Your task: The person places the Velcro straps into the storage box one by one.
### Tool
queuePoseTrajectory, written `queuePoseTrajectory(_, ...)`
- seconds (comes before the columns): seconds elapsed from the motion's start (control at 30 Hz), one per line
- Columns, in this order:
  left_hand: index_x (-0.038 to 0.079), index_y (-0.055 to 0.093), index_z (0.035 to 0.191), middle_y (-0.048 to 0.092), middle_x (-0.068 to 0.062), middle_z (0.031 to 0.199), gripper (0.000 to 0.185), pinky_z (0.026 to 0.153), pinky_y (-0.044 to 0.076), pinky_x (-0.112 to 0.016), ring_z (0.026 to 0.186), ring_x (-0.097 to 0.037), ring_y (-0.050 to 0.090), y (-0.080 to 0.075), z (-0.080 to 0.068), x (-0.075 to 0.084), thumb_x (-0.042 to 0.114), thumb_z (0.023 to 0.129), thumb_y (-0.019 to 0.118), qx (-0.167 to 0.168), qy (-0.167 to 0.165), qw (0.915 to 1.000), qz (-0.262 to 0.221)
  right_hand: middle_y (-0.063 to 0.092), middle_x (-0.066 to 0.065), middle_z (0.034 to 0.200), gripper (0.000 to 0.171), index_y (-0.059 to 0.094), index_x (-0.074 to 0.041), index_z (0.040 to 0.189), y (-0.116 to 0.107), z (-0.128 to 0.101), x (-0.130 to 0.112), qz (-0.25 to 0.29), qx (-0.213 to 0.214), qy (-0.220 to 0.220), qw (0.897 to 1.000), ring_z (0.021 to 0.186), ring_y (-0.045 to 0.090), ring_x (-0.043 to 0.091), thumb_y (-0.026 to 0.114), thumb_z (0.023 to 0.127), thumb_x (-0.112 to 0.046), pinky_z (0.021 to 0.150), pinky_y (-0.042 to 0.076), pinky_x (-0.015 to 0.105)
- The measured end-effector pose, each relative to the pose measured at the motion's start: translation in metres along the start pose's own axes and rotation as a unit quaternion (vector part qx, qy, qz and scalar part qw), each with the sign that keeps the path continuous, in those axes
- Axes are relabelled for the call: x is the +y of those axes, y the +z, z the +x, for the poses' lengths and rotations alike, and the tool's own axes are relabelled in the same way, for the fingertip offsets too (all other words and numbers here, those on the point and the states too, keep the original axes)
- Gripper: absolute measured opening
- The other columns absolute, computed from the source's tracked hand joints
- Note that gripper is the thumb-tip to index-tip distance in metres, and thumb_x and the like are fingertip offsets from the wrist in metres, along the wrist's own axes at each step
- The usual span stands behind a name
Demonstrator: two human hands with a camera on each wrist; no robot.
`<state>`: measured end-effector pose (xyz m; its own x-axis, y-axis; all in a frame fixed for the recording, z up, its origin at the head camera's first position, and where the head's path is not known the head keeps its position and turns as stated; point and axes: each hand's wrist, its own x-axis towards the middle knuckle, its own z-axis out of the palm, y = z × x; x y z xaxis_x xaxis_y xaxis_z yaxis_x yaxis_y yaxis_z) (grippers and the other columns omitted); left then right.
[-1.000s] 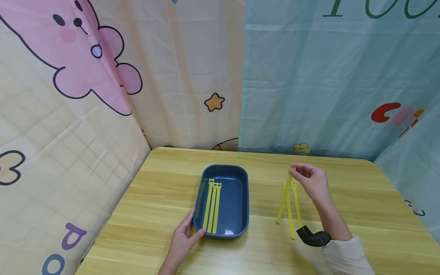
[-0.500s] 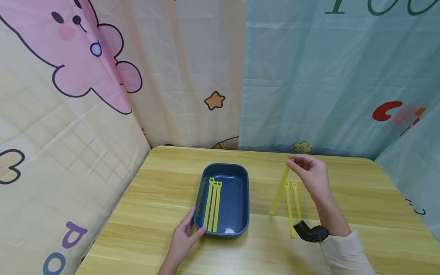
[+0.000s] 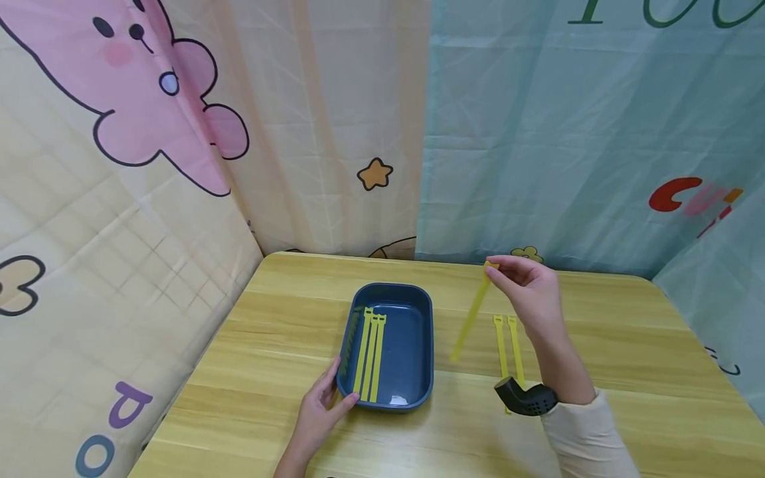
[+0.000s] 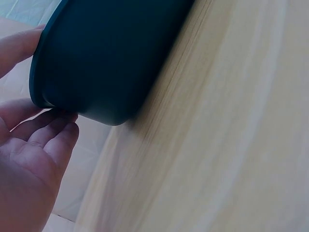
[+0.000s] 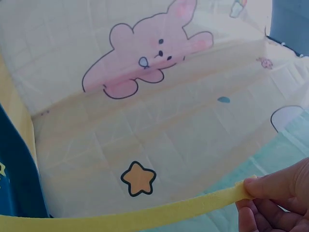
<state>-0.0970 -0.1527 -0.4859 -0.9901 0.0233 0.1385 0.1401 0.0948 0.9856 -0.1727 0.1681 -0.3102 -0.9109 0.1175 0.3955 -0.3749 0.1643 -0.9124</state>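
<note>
My right hand (image 3: 532, 295) pinches one end of a yellow cable tie (image 3: 471, 318), a flat fabric strap, between thumb and fingers. The strap slants down to the left above the table and stretches across the right wrist view. With its thumb at the rim and its fingers against the outer wall, my left hand (image 3: 319, 408) grips the near left corner of a dark blue plastic bin (image 3: 409, 358). Inside that bin, several yellow cable ties (image 3: 370, 358) lie side by side along the left. Two more yellow ties (image 3: 501, 342) lie on the table below my right wrist, partly hidden.
The wood-grain table (image 3: 287, 318) carries everything. Printed curtains (image 3: 335, 133) hang close behind its far edge and along the left side. A black wrist-worn device (image 3: 526, 398) juts from my right wrist over the lower ends of the table's ties.
My right hand has lifted its cable tie off beside the two others and moved it up and left, toward the bin. The left hand and the bin stay put.
</note>
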Motion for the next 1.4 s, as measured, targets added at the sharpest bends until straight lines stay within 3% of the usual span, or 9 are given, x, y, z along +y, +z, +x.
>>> queuePoseTrajectory(0.23,-0.006,0.031,0.138,0.023,-0.027,0.143,0.073,0.101,0.028,-0.029,0.129,-0.037,0.028,0.0,-0.001,0.0,0.005,0.079,0.072,-0.002,0.003,1.0,-0.003,0.065,-0.003,0.083,0.027,0.063,0.012,0.102,0.011,-0.001,-0.001,0.034,-0.01,0.003,0.999,0.072,0.058,0.01,0.069,0.082,-0.005,0.066,0.052,0.015)
queuePoseTrajectory(0.6,-0.006,0.03,0.138,0.023,-0.026,0.143,0.073,0.101,0.028,-0.029,0.129,-0.037,0.028,0.001,-0.002,-0.001,0.006,0.079,0.071,-0.004,0.007,0.9999,-0.01,0.066,-0.001,0.084,0.029,0.064,0.01,0.103,0.036,-0.002,0.007,0.03,-0.034,0.038,0.998,0.073,0.059,0.012,0.069,0.082,-0.009,0.067,0.053,0.018)
queuePoseTrajectory(0.9,-0.006,0.031,0.138,0.023,-0.027,0.143,0.074,0.101,0.028,-0.029,0.129,-0.037,0.028,0.0,-0.002,-0.001,0.009,0.079,0.072,-0.008,0.007,0.9999,-0.012,0.065,0.01,0.089,0.026,0.065,0.008,0.102,0.053,-0.005,0.014,0.029,-0.042,0.055,0.997,0.074,0.059,0.013,0.07,0.082,-0.008,0.068,0.053,0.019)
queuePoseTrajectory(1.4,-0.005,0.03,0.139,0.022,-0.026,0.144,0.075,0.101,0.027,-0.029,0.13,-0.035,0.027,0.0,-0.002,0.0,0.012,0.079,0.072,-0.009,0.007,0.9999,-0.01,0.066,0.012,0.089,0.019,0.067,0.007,0.099,0.087,-0.018,0.029,0.042,-0.065,0.091,0.993,0.075,0.06,0.016,0.068,0.082,-0.003,0.068,0.053,0.02)
